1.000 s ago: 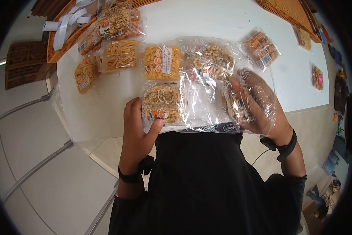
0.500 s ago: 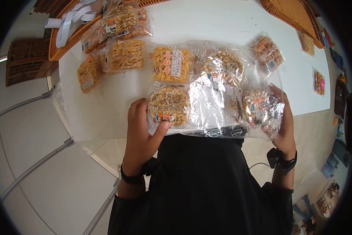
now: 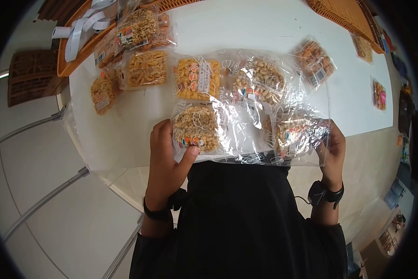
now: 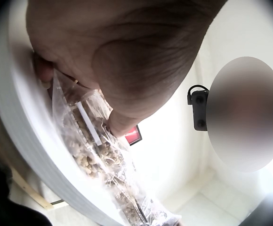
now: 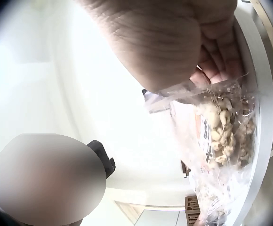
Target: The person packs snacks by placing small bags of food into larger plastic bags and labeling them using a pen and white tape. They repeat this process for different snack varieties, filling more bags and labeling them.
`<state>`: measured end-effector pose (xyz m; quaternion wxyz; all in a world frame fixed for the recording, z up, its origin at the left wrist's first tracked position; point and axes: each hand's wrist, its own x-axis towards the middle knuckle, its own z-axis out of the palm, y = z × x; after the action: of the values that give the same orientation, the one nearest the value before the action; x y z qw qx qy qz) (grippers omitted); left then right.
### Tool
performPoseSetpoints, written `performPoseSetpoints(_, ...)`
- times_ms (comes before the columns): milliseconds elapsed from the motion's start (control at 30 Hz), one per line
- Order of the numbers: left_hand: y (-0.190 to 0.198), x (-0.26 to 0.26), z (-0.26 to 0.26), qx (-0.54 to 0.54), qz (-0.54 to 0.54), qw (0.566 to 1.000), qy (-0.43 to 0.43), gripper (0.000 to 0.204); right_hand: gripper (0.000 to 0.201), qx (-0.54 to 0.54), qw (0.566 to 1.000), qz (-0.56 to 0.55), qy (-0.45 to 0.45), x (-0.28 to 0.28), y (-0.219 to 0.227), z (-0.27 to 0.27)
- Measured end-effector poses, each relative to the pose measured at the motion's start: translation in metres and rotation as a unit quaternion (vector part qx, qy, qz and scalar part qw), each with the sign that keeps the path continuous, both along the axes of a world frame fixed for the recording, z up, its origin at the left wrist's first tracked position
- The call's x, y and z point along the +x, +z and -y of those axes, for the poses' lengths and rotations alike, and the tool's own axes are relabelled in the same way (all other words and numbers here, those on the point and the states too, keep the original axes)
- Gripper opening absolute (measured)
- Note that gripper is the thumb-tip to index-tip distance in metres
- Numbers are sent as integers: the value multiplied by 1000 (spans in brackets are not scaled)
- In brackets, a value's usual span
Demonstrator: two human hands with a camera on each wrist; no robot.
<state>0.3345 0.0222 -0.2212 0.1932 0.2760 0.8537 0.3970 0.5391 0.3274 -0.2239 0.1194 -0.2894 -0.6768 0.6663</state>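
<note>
Bag [image 3: 241, 132] lies spread mid-frame, I judge to keep its packets [image 3: 198, 128] level, left hand [image 3: 167, 160] pinching its lower-left edge; whether right hand [image 3: 333, 151] clamps, I can't tell.

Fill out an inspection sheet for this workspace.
Surface: white table, a few small dark marks.
Job's things: clear printed bag near the table's near edge, with snack packets inside.
Clutter: loose packets left and right of the bag; woven baskets at both far corners, white paper strips at the left one.
Hands: left hand holds the bag's left side; right hand at its right edge, grip unclear.
Cables: thin dark cable by the right wrist.
Surroundings: pale floor.
</note>
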Motion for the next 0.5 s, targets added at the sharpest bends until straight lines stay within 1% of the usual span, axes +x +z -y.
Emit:
performPoseSetpoints(100,0,-1,0,-2,9,1000,0,65,18,5,1000,-21,-3,1,-4,-1)
performPoseSetpoints(200,1,0,0,0,13,1000,-1,64,13,59,996,-55,22,4,-10,-4)
performPoseSetpoints(300,2,-1,-2,8,9,1000,3,64,9,111,988,-56,88,-6,-3,-8)
performPoseSetpoints(400,1,-1,-4,9,8,1000,-4,64,10,122,982,-18,142,-11,-2,-12)
performPoseSetpoints(500,0,-2,-4,10,11,1000,-2,65,15,86,983,-27,158,-16,-3,-8)
